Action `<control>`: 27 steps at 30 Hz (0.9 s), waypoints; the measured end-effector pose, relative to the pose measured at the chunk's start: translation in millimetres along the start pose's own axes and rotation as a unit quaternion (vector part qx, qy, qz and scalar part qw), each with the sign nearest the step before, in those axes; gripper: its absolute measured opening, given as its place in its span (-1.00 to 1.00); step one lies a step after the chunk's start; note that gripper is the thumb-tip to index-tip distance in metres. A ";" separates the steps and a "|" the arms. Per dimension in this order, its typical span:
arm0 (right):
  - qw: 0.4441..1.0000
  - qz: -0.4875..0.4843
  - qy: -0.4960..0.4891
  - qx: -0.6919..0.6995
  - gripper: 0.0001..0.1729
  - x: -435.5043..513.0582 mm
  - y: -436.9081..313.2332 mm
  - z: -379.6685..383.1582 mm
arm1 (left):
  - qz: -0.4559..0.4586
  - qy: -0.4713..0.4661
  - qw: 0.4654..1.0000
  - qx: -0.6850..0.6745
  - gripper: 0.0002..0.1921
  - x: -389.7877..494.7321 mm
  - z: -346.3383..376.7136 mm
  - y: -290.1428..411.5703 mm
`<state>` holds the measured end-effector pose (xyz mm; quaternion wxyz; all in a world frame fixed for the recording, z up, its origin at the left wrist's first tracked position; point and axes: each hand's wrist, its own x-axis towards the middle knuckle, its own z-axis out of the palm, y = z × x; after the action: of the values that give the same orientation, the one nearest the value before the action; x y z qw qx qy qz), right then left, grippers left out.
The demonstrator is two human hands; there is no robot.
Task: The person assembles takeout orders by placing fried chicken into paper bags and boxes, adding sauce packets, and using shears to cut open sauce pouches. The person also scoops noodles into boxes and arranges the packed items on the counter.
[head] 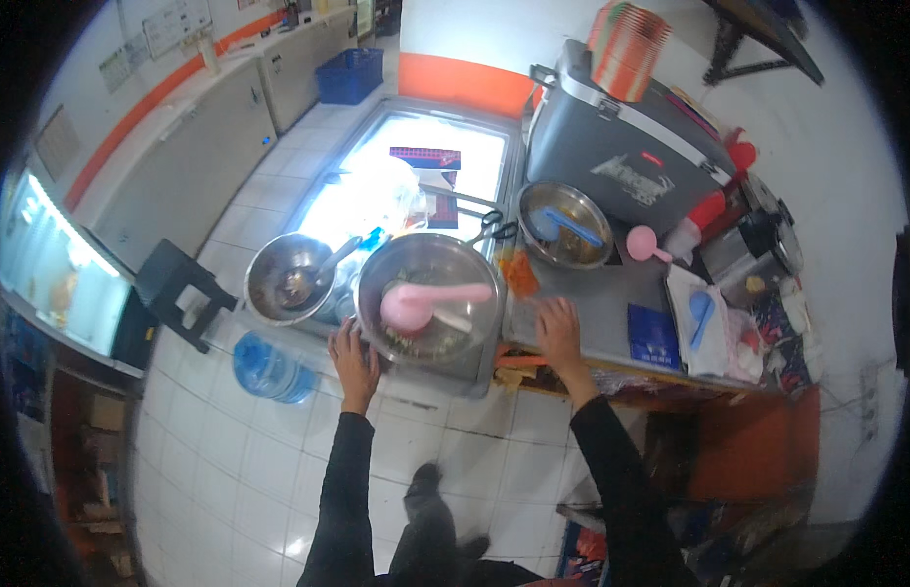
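My left hand (pixel 354 365) is at the lower left of a large steel bowl (pixel 455 253), fingers apart and nothing held; whether it touches the rim I cannot tell. Inside the bowl lie a pink plastic ladle (pixel 408 308), a white handle (pixel 452 321) and chopped pale-green bits. My right hand (pixel 559 330) is by the front edge of the grey counter (pixel 587 293), empty, just below an orange packet (pixel 519 273). Left of the large bowl sits a smaller steel bowl (pixel 260 282) with a metal ladle (pixel 337 258). Another steel bowl (pixel 590 205) holds a blue ladle (pixel 572 226). Black-handled scissors (pixel 491 227) lie between.
The bowls stand around a lit glass-topped freezer (pixel 367 139). A grey cool box (pixel 609 139) bears stacked striped containers (pixel 631 55). On the counter are a small pink ladle (pixel 643 242) and blue packet (pixel 653 336). A water jug (pixel 268 367) and black stool (pixel 180 282) occupy the tiled floor.
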<state>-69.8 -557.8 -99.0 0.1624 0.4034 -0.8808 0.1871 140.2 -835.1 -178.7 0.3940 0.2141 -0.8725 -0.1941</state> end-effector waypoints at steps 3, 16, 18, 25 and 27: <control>0.996 -0.037 -0.049 -0.067 -0.68 115.9 25.5 37.8 | 0.024 -0.027 0.999 0.027 -0.75 15.2 26.5 -20.4; 0.909 -0.180 -0.207 -0.314 -0.86 243.6 33.2 90.5 | 0.059 0.022 0.997 0.043 -0.68 -9.3 34.3 -44.7; 0.893 -0.169 -0.164 -0.383 -0.88 239.7 19.5 39.7 | 0.041 0.024 0.998 0.048 -0.70 -10.7 35.9 -45.5; 0.948 0.182 -0.209 -0.155 -0.61 2.2 -32.5 -171.0 | 0.070 0.027 0.995 0.061 -0.56 -12.8 47.8 -63.7; 0.905 0.289 -0.313 0.017 -0.59 -118.9 -56.0 -199.0 | 0.014 0.056 0.996 -0.067 -0.62 -7.9 50.7 -56.4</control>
<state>74.2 -422.7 34.7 -0.1897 0.1718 -0.9610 0.1051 118.3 -869.3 -243.2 0.4586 0.1860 -0.8369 -0.2338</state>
